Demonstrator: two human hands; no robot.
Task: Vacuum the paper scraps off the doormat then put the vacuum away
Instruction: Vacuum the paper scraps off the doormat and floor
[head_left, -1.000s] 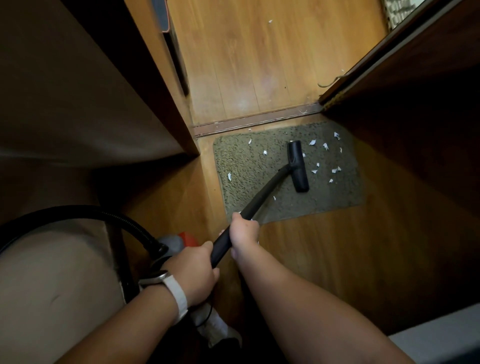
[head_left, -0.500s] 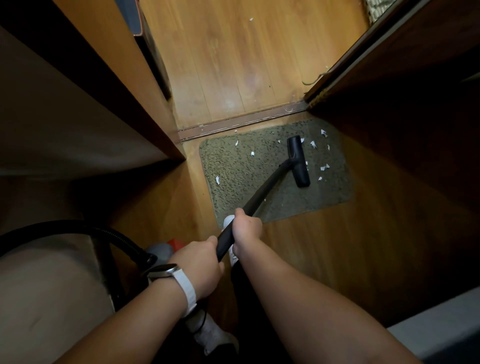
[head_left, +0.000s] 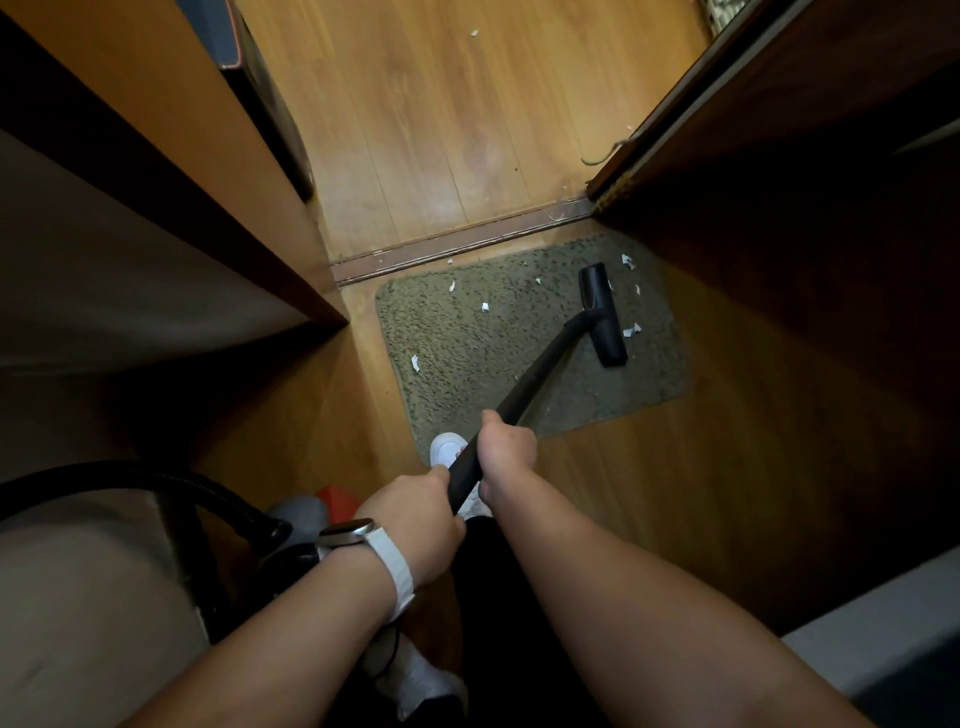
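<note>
Both hands, left hand (head_left: 415, 514) and right hand (head_left: 506, 449), grip the vacuum wand (head_left: 524, 387); nozzle (head_left: 602, 314) sits near the doormat (head_left: 467, 353) right edge, paper scraps (head_left: 631, 330) beside it, wall close

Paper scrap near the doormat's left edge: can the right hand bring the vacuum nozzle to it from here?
Probably yes: the right hand grips the wand, and bare doormat lies between nozzle and scrap, nothing blocking.
</note>
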